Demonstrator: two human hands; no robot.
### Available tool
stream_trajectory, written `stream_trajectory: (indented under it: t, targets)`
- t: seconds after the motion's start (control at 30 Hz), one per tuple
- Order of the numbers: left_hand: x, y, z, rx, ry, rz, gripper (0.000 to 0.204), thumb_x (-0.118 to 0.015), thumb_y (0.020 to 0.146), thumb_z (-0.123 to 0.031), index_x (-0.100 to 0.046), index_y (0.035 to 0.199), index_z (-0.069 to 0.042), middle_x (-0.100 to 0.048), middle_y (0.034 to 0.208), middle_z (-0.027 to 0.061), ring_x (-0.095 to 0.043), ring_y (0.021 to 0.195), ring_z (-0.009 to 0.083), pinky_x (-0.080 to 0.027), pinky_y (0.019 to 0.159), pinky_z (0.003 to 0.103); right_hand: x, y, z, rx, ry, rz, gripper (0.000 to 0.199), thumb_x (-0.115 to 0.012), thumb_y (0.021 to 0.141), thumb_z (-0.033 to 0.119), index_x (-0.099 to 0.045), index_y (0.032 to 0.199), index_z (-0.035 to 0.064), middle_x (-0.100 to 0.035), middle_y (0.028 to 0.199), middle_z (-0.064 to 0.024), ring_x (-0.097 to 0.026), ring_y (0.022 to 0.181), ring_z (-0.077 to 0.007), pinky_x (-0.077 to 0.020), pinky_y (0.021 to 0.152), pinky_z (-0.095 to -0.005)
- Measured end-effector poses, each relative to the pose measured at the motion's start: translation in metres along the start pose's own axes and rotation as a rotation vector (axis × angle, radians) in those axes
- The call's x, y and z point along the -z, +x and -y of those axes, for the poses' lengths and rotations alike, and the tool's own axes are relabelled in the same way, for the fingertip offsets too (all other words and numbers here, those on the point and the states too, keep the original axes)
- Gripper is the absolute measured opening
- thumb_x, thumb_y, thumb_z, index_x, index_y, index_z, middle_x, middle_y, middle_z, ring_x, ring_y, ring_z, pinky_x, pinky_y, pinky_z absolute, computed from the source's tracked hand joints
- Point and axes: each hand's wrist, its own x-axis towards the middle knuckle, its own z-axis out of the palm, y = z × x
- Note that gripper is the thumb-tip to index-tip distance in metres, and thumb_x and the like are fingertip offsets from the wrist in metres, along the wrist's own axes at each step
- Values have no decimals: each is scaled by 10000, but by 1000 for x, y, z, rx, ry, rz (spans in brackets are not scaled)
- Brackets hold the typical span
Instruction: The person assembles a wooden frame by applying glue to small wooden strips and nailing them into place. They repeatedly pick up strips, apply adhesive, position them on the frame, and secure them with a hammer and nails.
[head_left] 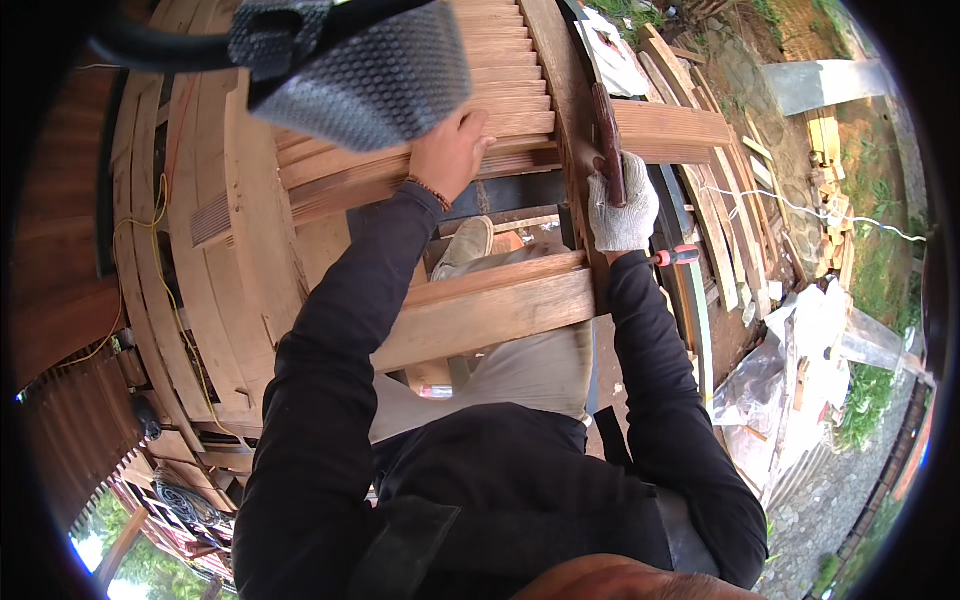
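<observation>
My right hand (625, 205), in a white knit glove, grips the red-brown wooden handle of what looks like a hand saw (608, 135). Its thin dark blade is seen edge-on and points away along a long upright plank (560, 60). My bare left hand (447, 160), with a beaded bracelet at the wrist, lies over stacked reddish-brown boards (515, 122). A grey textured flap (370, 80) hides most of its fingers. Nearer to me, a thick pale-brown board (490, 315) spans across to the plank. A red-and-black handled tool (675, 256) sits beside my right wrist.
Long planks (215, 250) run along the left, with a yellow cord (165, 265) over them. A grooved board (670, 125) sticks out to the right of the plank. More timber (730, 210) and plastic sheeting (790, 360) lie on the ground at right.
</observation>
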Motion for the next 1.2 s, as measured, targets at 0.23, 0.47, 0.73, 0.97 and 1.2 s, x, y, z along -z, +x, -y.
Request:
stream_trajectory:
  t: [0.23, 0.47, 0.73, 0.97, 1.2]
  targets:
    - [50, -10, 30, 44, 94, 19, 404, -855, 845, -278, -725, 1192, -116, -632, 1177, 63, -581, 1169, 308, -459, 989, 468, -24, 42, 3, 527, -164, -117, 259, -765, 891, 175, -725, 1122, 66, -763, 1066, -167, -730, 971, -393, -578, 869, -479]
    - [76, -32, 59, 92, 140, 16, 423, -854, 849, -351, -719, 1187, -136, -633, 1176, 44, -572, 1162, 290, -448, 981, 468, -103, 141, 57, 770, -238, 180, 205, -687, 976, 240, -717, 1128, 106, -758, 1075, -128, -719, 1019, -350, -558, 918, -481]
    - [72, -30, 64, 66, 108, 33, 410, -857, 849, -337, -723, 1172, -124, -634, 1161, 63, -579, 1136, 306, -458, 974, 468, -123, 158, 92, 766, -190, 127, 644, -898, 781, 435, -680, 1273, 82, -684, 1266, -150, -618, 1212, -392, -487, 1044, -510]
    - [102, -33, 69, 177, 184, 64, 495, -888, 743, -120, -707, 1203, -92, -643, 1198, 107, -592, 1164, 355, -470, 1009, 481, -138, 55, 135, 928, 61, 324, 365, -720, 829, 232, -706, 1150, 58, -668, 1096, -113, -641, 1058, -312, -506, 935, -458]
    - [106, -34, 79, 153, 27, 148, 466, -845, 756, -23, -692, 1196, -43, -637, 1216, 148, -586, 1173, 385, -463, 1022, 483, -156, 58, 124, 924, 100, 334, 276, -672, 875, 218, -723, 1097, 63, -658, 1077, -113, -639, 1037, -316, -512, 888, -458]
